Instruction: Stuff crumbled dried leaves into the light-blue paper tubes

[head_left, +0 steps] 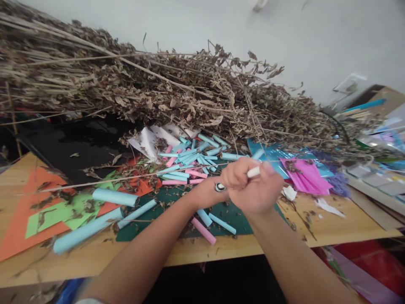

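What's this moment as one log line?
right hand: gripping white stick; left hand: alongside, grip unclear; mat: blue tubes, pink tubes; behind: dried stalks

Both forearms [152, 245] reach forward; the right hand [257, 188] is curled tightly, partly hiding the left hand [208, 193].

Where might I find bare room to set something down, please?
Wooden table looks freest at the front left, between a large blue tube and the left forearm, and at right, between the right forearm and white scrap, despite leaf bits. The middle is crowded with small tubes heaped before dried plants.
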`<state>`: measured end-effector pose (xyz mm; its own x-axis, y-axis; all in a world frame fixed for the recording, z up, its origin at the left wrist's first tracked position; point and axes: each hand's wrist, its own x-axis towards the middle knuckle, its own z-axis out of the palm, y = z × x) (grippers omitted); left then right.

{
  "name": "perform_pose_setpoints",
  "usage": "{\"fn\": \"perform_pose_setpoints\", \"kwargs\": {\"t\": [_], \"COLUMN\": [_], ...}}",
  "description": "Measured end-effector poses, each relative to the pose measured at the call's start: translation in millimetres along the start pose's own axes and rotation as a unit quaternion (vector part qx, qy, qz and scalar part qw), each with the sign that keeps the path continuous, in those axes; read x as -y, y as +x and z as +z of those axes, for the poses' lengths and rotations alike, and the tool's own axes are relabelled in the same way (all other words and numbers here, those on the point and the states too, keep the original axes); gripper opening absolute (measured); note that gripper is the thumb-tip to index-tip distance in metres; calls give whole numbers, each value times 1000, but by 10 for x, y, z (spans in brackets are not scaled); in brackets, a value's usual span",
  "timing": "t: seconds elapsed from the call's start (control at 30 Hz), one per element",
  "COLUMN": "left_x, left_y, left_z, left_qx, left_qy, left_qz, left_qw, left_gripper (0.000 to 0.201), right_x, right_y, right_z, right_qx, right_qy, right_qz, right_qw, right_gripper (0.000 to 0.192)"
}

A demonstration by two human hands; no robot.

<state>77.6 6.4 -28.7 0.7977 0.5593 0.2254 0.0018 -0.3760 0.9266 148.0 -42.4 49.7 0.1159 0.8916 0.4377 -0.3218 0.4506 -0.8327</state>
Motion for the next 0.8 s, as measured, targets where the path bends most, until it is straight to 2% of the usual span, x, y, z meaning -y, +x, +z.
{"fn": "perform_pose_setpoints", "kwargs": {"t": [0.17,0.53,0.8], "left_x": [13,-8,18], "left_y": [-2,-19,-17], "left_z": [4,17,39], "left_qx": [-7,2,21], "left_qy": [-15,-10,9], "left_qz": [12,12,7], "left_qw": [1000,1000,1000], "left_gripper": [15,10,8], "right_x": [-23,33,53], "right_y": [21,52,-16], "right_z": [61,51,15], "right_qx": [-18,1,-5], "right_qy": [-15,-56,-51], "right_qz": [15,41,27], "right_qw": [1000,998,998], "right_gripper": [40,39,40]}}
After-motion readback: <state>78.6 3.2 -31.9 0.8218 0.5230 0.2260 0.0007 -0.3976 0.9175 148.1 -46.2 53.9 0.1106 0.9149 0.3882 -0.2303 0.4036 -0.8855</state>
